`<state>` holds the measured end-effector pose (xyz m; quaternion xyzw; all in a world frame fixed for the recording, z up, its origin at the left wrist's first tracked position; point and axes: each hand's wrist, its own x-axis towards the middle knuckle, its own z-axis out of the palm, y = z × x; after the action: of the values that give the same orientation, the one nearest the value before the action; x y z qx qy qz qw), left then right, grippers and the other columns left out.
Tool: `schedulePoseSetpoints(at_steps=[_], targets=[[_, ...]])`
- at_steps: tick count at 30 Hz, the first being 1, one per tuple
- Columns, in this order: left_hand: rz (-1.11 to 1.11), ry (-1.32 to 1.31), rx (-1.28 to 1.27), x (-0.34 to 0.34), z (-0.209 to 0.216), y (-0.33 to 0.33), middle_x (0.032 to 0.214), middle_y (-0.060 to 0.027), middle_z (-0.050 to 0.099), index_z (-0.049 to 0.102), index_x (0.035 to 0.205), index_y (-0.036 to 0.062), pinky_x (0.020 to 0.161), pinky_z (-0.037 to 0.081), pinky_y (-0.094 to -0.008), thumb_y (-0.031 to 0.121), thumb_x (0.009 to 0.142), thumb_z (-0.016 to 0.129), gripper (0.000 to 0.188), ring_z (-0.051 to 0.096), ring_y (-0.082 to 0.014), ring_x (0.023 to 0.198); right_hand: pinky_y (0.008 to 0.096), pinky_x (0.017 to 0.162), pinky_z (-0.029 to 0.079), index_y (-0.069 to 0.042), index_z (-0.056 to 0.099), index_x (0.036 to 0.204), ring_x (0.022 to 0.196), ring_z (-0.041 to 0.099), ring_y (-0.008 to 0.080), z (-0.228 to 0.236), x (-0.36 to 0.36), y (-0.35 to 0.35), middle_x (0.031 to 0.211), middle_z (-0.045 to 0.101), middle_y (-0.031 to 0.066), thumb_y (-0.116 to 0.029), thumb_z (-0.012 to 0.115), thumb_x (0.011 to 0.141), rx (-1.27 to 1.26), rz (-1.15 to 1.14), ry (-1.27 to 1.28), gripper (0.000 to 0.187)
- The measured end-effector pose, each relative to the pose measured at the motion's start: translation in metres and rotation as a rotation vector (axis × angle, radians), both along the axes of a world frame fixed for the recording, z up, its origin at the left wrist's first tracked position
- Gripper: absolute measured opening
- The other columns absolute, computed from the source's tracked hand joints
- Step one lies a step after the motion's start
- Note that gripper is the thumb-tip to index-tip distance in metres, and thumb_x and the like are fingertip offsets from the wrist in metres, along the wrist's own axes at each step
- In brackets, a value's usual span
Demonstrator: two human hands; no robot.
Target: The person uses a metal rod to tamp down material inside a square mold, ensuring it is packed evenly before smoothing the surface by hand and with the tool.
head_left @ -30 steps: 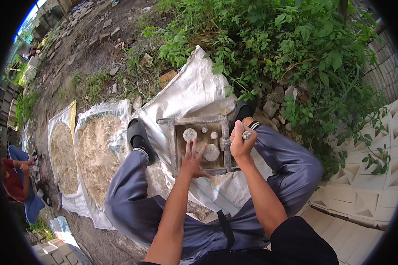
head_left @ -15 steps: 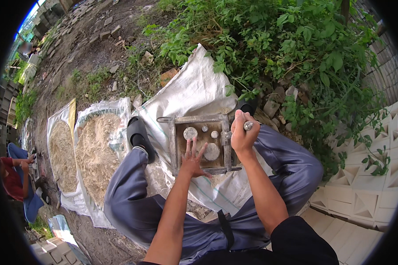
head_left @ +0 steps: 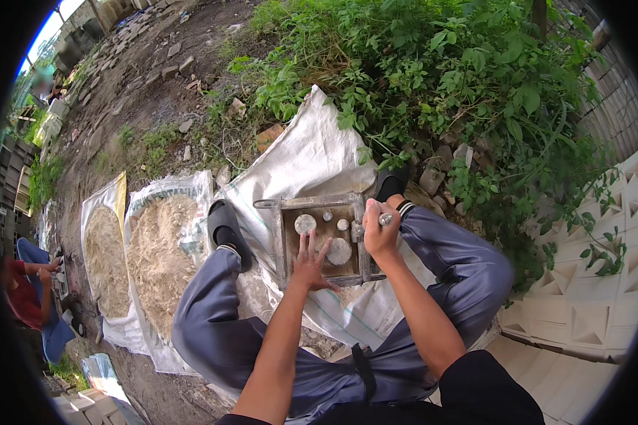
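Between my legs lies a square, grey, dusty mould frame (head_left: 278, 244) with round grey discs inside, among them a large disc (head_left: 339, 251) and a smaller disc (head_left: 305, 224). My left hand (head_left: 310, 270) rests over the frame's near side, fingers spread and reaching onto the inside near the discs. Closed around the handle of a grey metal hammer-like tool (head_left: 385, 219) is my right hand (head_left: 381, 237), at the frame's right bar. A rounded metal piece beside my fist sits against that bar; whether it belongs to the tool I cannot tell.
A white woven sack (head_left: 312, 159) lies under the frame. To the left are two opened sacks of pale powder (head_left: 159, 255). Leafy plants (head_left: 468, 92) grow at the far right, above pale patterned blocks (head_left: 574, 319). Another person (head_left: 25, 294) sits at the far left.
My right hand with the tool has moved slightly left and nearer the frame's right bar. My left hand stays spread over the frame. The whole view has shifted a little.
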<state>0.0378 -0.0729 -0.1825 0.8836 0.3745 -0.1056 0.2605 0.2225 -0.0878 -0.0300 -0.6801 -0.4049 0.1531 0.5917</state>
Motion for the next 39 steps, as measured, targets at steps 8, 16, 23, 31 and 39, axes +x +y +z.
schedulePoseSetpoints(at_steps=[8,16,23,31,39], targets=[[-0.019,-0.023,0.023,0.001,-0.002,0.002,0.157,-0.0127,-0.021,-0.002,0.151,0.0382,0.104,0.025,-0.0679,0.068,0.036,0.083,0.147,-0.017,-0.0393,0.144,0.0375,0.054,0.034,0.004,0.046,0.061,0.048,0.044,0.0223,-0.002,-0.012,-0.033,0.051,0.046,0.013,-0.017,0.048,0.094,-0.002,-0.028,0.078,0.039],[0.143,0.115,0.322,-0.044,0.017,0.016,0.157,-0.0195,-0.005,-0.002,0.152,0.009,0.111,0.015,-0.0631,0.064,0.044,0.085,0.149,0.002,-0.0384,0.145,0.0271,0.044,0.025,-0.003,0.043,0.055,0.047,0.037,0.0045,0.06,-0.014,-0.05,0.05,0.043,-0.002,-0.018,0.05,0.096,0.052,0.242,0.335,0.044],[0.383,0.24,-0.192,-0.07,0.002,0.014,0.156,-0.0241,-0.012,-0.016,0.145,-0.0058,0.111,0.016,-0.0644,0.067,0.041,0.084,0.162,0.001,-0.036,0.146,0.026,0.041,0.029,-0.001,0.055,0.064,0.046,0.036,0.005,0.047,-0.03,-0.05,0.055,0.047,0.0003,-0.008,0.058,0.092,0.112,0.601,0.559,0.029],[0.441,0.173,-0.273,-0.058,-0.018,0.016,0.152,-0.0252,-0.024,-0.031,0.136,-0.0081,0.116,0.023,-0.046,0.059,0.034,0.09,0.172,0.011,-0.0432,0.142,0.0296,0.046,0.026,-0.002,0.047,0.06,0.048,0.036,0.0068,-0.007,-0.043,-0.04,0.051,0.04,-0.0023,-0.027,0.055,0.097,-0.166,0.504,0.302,0.045],[0.447,0.039,-0.239,-0.063,-0.025,0.012,0.15,-0.0291,-0.022,-0.033,0.134,-0.0106,0.116,0.024,-0.0433,0.057,0.032,0.091,0.174,0.018,-0.0499,0.138,0.0268,0.042,0.02,-0.009,0.037,0.051,0.045,0.028,0.0043,0.023,-0.039,-0.05,0.05,0.035,-0.0056,-0.02,0.051,0.098,-0.103,0.333,0.277,0.05]])
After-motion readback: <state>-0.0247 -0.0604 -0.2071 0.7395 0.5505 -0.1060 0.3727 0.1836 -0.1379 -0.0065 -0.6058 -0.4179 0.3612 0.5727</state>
